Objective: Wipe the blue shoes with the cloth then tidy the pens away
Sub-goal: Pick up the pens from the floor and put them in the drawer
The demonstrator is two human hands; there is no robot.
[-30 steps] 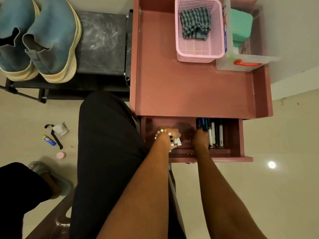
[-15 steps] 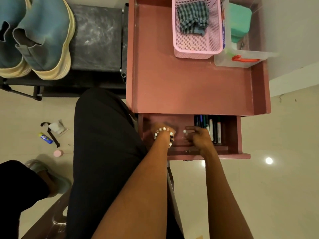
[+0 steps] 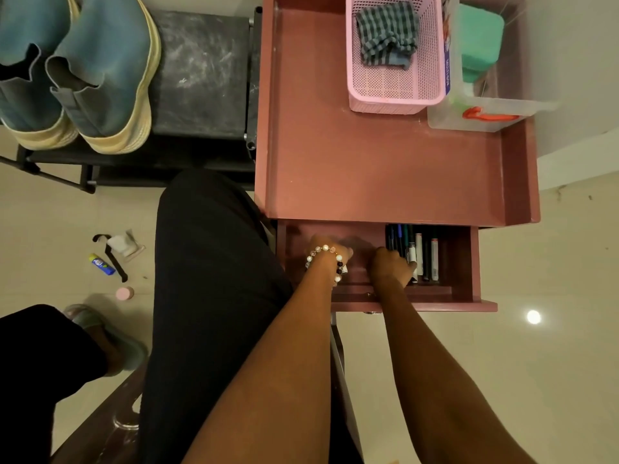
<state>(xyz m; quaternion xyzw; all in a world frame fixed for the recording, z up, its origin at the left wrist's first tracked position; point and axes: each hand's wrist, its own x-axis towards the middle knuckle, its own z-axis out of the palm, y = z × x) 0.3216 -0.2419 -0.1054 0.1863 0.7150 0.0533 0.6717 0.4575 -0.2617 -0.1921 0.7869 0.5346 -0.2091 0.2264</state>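
My right fingers (image 3: 407,267) curl around a white pen (image 3: 412,252) among the pens (image 3: 425,252) at the drawer (image 3: 462,262)'s right, frame centre; my left hand (image 3: 330,252)'s grip I cannot tell. Blue shoes (image 3: 77,72) sit upper left, cloth (image 3: 387,33) in the basket (image 3: 395,92) upper right. Labels are unreadable.

The pair of blue fabric shoes (image 3: 77,72) sits on the black metal rack (image 3: 201,75) left of the reddish wooden bench (image 3: 385,169). The checked cloth (image 3: 387,33) lies in the pink plastic basket (image 3: 395,98) at the bench's back. Both hands are in the bench's open drawer (image 3: 459,262), the pens (image 3: 425,256) lying on the right side of it.
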